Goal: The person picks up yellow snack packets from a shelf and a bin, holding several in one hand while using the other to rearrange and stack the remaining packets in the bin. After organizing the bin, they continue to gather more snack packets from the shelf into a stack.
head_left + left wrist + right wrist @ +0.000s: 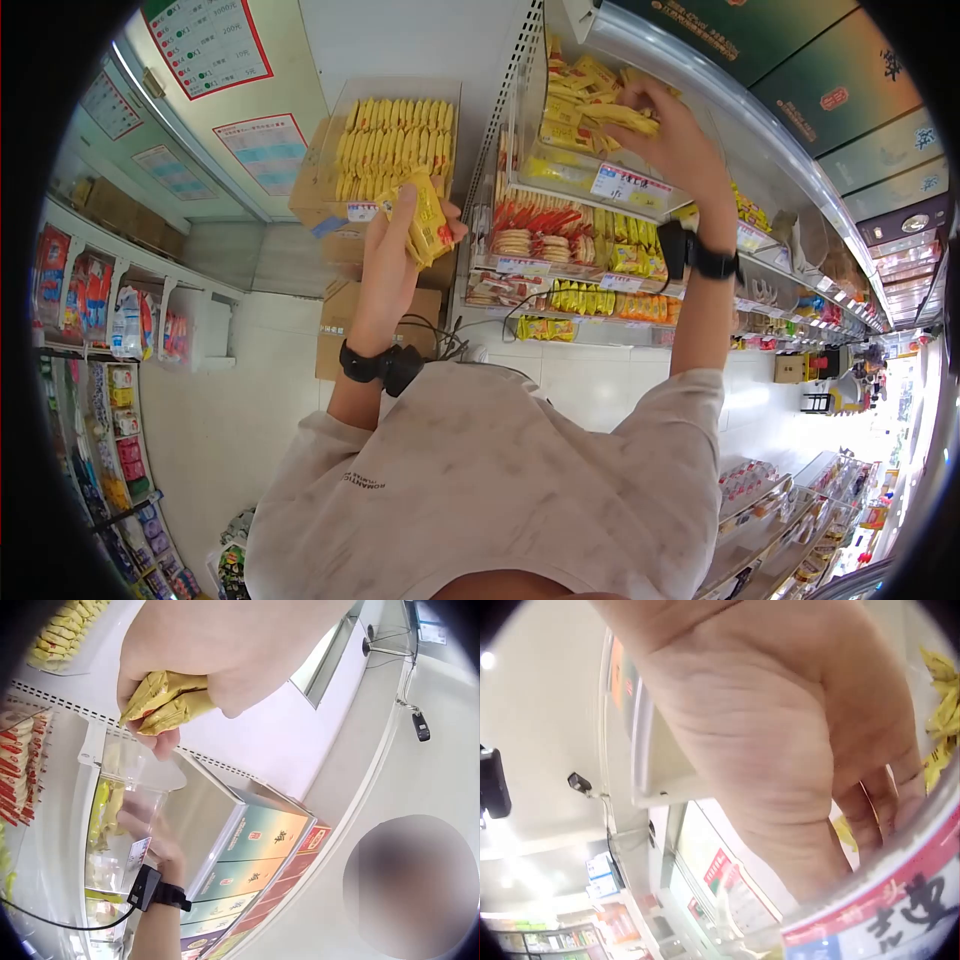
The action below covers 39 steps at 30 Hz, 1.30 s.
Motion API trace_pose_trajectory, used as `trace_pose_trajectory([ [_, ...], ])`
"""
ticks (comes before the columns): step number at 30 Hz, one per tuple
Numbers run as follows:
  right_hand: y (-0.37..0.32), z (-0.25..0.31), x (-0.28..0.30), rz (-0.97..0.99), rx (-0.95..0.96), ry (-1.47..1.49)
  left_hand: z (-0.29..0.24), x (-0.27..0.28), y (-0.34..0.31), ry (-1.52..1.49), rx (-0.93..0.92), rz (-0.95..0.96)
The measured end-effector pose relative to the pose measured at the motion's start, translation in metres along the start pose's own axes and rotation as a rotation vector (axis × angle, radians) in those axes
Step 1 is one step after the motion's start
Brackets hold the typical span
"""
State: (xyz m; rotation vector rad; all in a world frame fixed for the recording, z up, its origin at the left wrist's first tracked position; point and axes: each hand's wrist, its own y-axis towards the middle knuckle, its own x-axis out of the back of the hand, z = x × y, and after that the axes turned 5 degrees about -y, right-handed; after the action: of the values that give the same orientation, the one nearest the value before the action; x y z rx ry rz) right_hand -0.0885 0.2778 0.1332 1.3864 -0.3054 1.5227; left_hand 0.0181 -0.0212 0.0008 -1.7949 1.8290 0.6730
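Observation:
My left hand (385,250) grips yellow snack packets (428,222) in front of the chest; in the left wrist view two packets (169,705) lie side by side between its thumb and fingers. My right hand (685,140) reaches into a clear shelf bin (545,175) and holds a yellow snack packet (622,116) between thumb and fingers, above other loose yellow packets (568,95). Seen from the right wrist, the palm (765,742) hides most of that packet. A price label (625,185) is fixed to the bin's front.
A clear box (350,100) with rows of upright yellow packets stands on cardboard cartons (345,320) at left. Below the bin, shelves hold red-striped packs (535,220) and more snacks. Green gift boxes (840,70) line the top shelf. Black cables (455,345) hang near the left wrist.

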Motion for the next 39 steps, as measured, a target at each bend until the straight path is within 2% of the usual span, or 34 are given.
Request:
trace_pose_trajectory([
  [1,-0.011,0.012,0.000,-0.158,0.029,-0.046,0.000,0.001,0.001,-0.022,0.032,0.019],
  [4,-0.042,0.046,-0.006,-0.299,0.019,-0.213,0.003,0.007,0.005,-0.007,0.077,0.099],
  [7,-0.072,0.081,-0.032,-0.416,0.101,-0.130,0.007,-0.005,0.006,-0.039,0.111,0.126],
  [11,-0.092,0.100,-0.087,-0.398,0.164,0.141,0.022,-0.018,0.010,-0.096,0.119,0.227],
  [12,-0.094,0.104,-0.103,-0.370,0.149,0.198,0.019,-0.033,0.007,-0.172,0.141,0.120],
  [16,-0.097,0.125,-0.125,-0.233,0.056,0.224,0.026,-0.028,0.006,-0.141,0.147,0.073],
  [22,-0.093,0.119,-0.117,-0.190,0.195,0.223,0.027,-0.013,0.004,-0.113,0.041,0.110],
  [25,-0.084,0.121,-0.097,-0.145,0.233,0.286,0.020,-0.003,0.005,-0.096,-0.018,0.194],
  [28,-0.064,0.104,-0.056,-0.361,0.147,0.243,0.013,-0.001,0.004,-0.075,-0.073,0.187],
  [30,-0.044,0.081,-0.032,-0.311,-0.063,0.292,0.012,0.000,0.003,-0.044,-0.081,0.176],
  [32,-0.014,0.050,-0.017,-0.144,-0.066,0.338,0.012,0.003,0.003,0.005,-0.078,0.193],
  [35,0.014,-0.019,-0.026,0.258,-0.063,0.212,0.010,0.003,0.000,0.024,-0.036,0.199],
  [38,0.038,-0.059,-0.037,0.618,-0.137,0.063,0.006,-0.001,-0.004,0.057,-0.049,0.200],
  [39,0.042,-0.072,-0.044,0.643,-0.156,0.068,0.005,0.000,-0.005,0.062,-0.055,0.200],
])
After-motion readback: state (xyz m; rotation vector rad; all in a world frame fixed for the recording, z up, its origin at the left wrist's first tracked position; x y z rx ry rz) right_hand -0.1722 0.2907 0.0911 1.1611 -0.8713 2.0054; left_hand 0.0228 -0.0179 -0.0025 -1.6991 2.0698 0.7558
